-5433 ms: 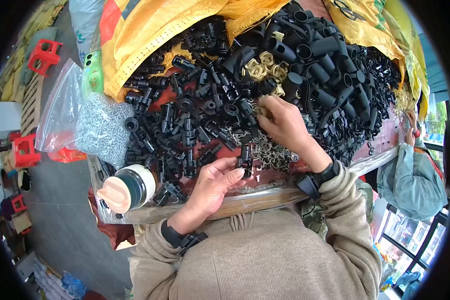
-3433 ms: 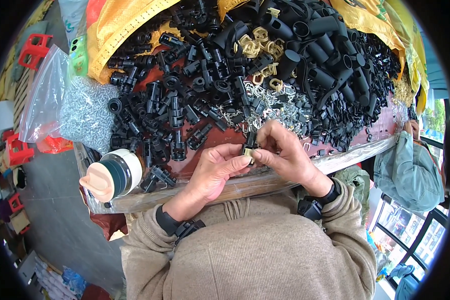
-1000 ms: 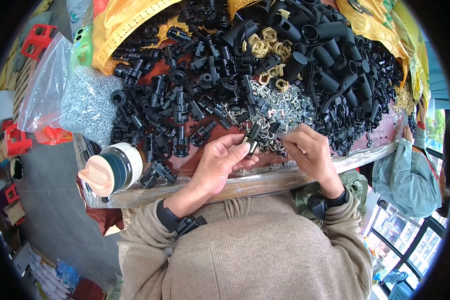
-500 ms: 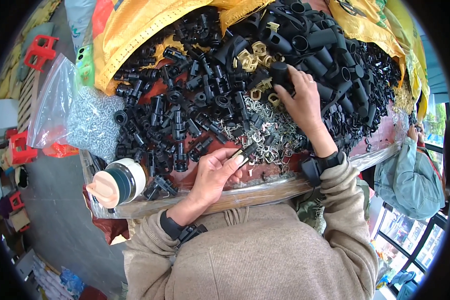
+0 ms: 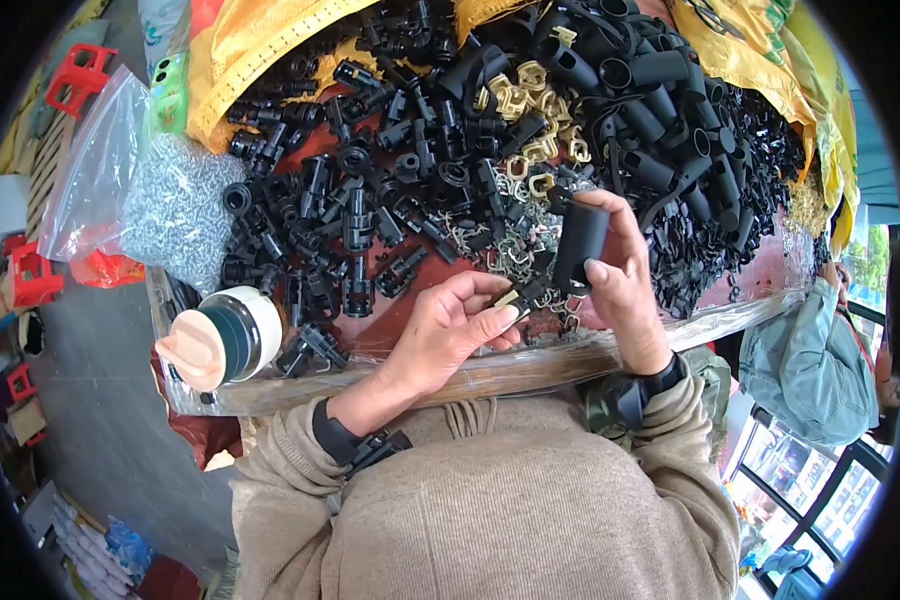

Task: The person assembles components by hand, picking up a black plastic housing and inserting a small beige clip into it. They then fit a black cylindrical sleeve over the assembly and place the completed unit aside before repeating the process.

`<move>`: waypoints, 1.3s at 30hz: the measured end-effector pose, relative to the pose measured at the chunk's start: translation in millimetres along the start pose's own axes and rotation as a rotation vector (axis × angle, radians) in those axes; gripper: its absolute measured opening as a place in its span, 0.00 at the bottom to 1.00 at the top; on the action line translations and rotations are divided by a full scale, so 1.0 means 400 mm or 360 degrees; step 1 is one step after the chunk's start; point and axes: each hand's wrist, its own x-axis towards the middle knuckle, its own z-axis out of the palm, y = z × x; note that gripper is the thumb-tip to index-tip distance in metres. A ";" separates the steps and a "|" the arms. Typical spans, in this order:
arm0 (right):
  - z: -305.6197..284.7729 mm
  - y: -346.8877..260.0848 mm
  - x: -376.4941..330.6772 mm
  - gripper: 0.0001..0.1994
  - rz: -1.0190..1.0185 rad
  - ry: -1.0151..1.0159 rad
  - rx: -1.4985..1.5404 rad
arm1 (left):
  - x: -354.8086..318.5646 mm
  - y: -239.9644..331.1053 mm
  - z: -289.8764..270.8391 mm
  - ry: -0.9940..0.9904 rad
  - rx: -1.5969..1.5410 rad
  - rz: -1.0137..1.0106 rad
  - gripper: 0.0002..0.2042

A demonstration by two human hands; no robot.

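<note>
My right hand (image 5: 625, 285) grips a black plastic tube (image 5: 581, 243), held nearly upright above the near part of the table. Between thumb and fingers, my left hand (image 5: 454, 328) pinches a small dark part with a pale brass-coloured piece (image 5: 508, 299) on it; its exact kind is hard to make out. The two held parts are close but apart. Loose metal clips (image 5: 515, 245) lie behind my hands. Beyond them is a heap of yellow plastic rings (image 5: 535, 100). Many more black tubes (image 5: 660, 110) are piled at the back right.
Black plastic fittings (image 5: 355, 215) cover the table's left side. A bag of small metal parts (image 5: 180, 225) and a lidded cup (image 5: 220, 340) stand at the left edge. Yellow woven sacks (image 5: 270, 50) border the back. Another person (image 5: 810, 360) is at the far right.
My right hand has lifted the black tube out of the pile and brought it nearer, beside my left hand. My left hand keeps its small part and has shifted slightly right.
</note>
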 end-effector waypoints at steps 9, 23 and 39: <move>0.032 0.012 -0.056 0.37 -0.0040 0.0245 -0.0196 | -0.002 0.010 -0.005 -0.0014 0.0106 0.0001 0.16; 0.002 0.021 -0.089 0.22 0.0339 -0.0274 -0.0628 | -0.008 0.020 -0.008 -0.0024 0.0564 -0.0058 0.13; 0.037 0.060 -0.138 0.19 0.0221 -0.0040 -0.0685 | -0.009 0.001 -0.017 0.0187 0.0174 -0.0306 0.13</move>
